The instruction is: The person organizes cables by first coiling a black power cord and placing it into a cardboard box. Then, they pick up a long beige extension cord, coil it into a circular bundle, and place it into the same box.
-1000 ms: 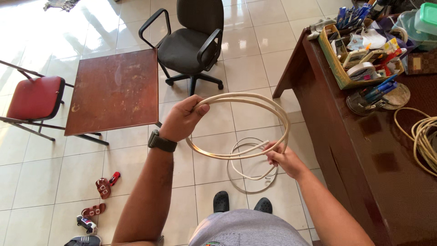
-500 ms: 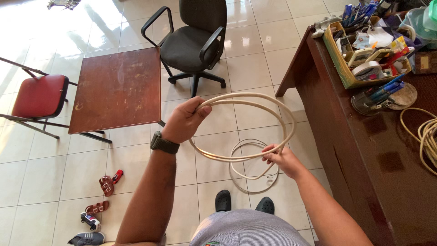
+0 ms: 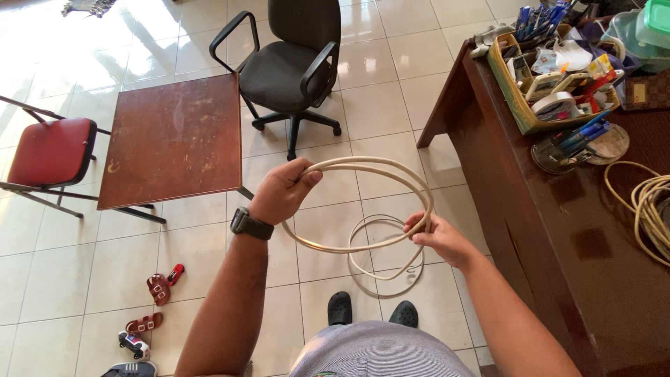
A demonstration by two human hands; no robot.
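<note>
Below, pale glossy floor tiles [image 3: 391, 91] throughout; dark wooden desk [image 3: 558, 230] at right, carrying a cluttered yellow tray [image 3: 513, 94] and another bundle of cream cable [image 3: 649, 209]; small brown table [image 3: 171, 139] at left, black office chair [image 3: 289, 70] beyond it, red chair [image 3: 49, 150] at the far left edge; sandals and toy cars [image 3: 157, 286] low on the floor. Held in mid-air between both hands, a cream cable coil [image 3: 377, 167], a few smooth, stiff-looking loops lying roughly flat, widest from left to right. Left hand [image 3: 283, 192] clenched around the coil's upper left arc, watch at the wrist; right hand [image 3: 436, 237] pinching the lower right arc, fingers closed on the strand. Hanging from the right-hand side, slack cable loops [image 3: 380, 255] trailing down to the floor just ahead of the black clogs [image 3: 370, 311], nearer the right hand than the left.
</note>
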